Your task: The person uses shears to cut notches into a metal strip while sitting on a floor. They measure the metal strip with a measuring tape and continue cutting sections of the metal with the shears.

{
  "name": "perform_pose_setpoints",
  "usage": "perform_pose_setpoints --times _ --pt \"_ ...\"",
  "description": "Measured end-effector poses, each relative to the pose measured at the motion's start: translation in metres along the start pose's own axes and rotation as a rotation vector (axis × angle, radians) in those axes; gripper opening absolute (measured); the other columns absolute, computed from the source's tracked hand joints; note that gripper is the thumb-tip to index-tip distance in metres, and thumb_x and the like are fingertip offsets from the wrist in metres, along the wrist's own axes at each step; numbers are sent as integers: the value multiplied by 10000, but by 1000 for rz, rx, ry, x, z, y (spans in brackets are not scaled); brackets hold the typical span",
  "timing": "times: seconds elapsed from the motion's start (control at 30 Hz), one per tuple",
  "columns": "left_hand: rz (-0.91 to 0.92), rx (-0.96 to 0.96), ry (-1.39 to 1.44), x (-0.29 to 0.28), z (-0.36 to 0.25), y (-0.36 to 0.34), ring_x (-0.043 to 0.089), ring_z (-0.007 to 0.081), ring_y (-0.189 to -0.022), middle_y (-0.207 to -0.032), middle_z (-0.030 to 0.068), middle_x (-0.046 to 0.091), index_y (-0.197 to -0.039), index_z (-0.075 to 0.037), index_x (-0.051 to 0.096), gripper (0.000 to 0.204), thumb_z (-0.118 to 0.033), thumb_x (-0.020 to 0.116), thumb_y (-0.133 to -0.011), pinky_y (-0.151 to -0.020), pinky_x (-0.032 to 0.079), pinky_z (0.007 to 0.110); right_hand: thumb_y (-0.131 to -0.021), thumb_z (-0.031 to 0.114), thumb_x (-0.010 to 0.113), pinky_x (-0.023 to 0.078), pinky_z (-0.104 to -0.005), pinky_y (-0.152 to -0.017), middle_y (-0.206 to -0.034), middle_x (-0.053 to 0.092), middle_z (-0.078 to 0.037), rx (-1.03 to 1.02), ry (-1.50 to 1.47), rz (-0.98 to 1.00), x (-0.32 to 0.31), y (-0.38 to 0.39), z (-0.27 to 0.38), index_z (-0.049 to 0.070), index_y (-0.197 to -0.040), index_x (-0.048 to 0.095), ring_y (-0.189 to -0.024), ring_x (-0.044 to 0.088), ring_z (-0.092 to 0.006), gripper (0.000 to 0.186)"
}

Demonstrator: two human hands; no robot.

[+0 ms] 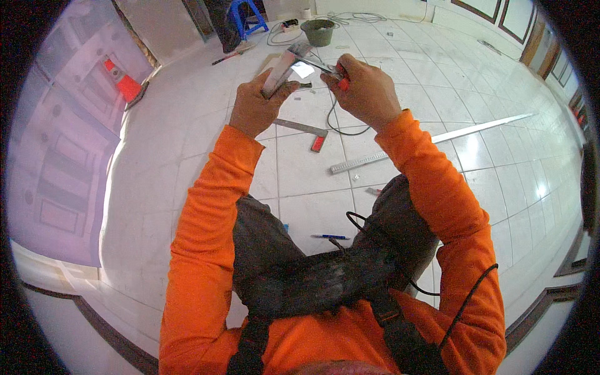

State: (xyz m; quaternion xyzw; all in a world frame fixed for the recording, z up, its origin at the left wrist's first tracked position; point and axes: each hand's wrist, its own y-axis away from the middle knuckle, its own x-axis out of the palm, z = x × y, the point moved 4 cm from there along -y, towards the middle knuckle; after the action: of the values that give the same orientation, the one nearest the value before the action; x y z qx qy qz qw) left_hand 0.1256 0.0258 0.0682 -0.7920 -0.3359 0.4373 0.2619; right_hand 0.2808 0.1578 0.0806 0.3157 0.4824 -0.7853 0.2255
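My left hand (257, 103) is closed round a flat, pale grey strip (281, 74) that slants up and to the right. A short dark tip (306, 85) sticks out beside its thumb; I cannot make out what it belongs to. My right hand (367, 87) grips a red-handled hand tool (342, 82) that looks like pliers or snips. Its metal end reaches left to the upper part of the strip; whether the jaws close on it is too small to tell. Below the hands, a square (303, 127) with a red end lies on the floor tiles.
A long metal straightedge (437, 139) crosses the floor at right. Between my legs lies a blue pen (331, 237). Farther off stand a dark green bucket (317, 34), a blue stool (249, 19) and another person's leg (221, 25). At left, an orange cone (125, 82) stands by purple sheeting (69, 156).
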Motion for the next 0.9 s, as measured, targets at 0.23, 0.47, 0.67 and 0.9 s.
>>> perform_pose_setpoints --times 0.23,0.47,0.67,0.9 --pt "76 -64 14 7 -12 -3 576 127 -574 -675 86 656 -969 -5 665 353 -329 730 -844 -533 475 313 -866 354 609 509 -482 -663 -863 636 -169 -237 -214 -137 6 -8 -5 47 -910 582 -759 639 -388 310" --pt "124 -176 14 -1 -4 -1 529 94 -539 -620 31 618 -869 -15 673 311 -305 770 -809 -492 446 278 -854 381 618 510 -484 -646 -789 654 -172 -75 -76 -13 2 -7 -2 60 -888 589 -733 646 -386 324" --pt "290 -436 458 0 -5 5 538 111 -496 -608 10 582 -796 -47 651 146 -125 773 -777 -452 437 258 -850 385 631 510 -480 -650 -803 663 -189 -98 -58 -26 -1 -13 -4 63 -881 598 -734 649 -385 326" --pt "284 -372 554 1 12 3 524 92 -513 -647 23 581 -799 -42 628 224 -229 750 -809 -466 430 244 -871 259 666 488 -378 -711 -889 652 -187 -4 -310 147 12 -2 -11 12 -1067 571 -798 636 -323 330"
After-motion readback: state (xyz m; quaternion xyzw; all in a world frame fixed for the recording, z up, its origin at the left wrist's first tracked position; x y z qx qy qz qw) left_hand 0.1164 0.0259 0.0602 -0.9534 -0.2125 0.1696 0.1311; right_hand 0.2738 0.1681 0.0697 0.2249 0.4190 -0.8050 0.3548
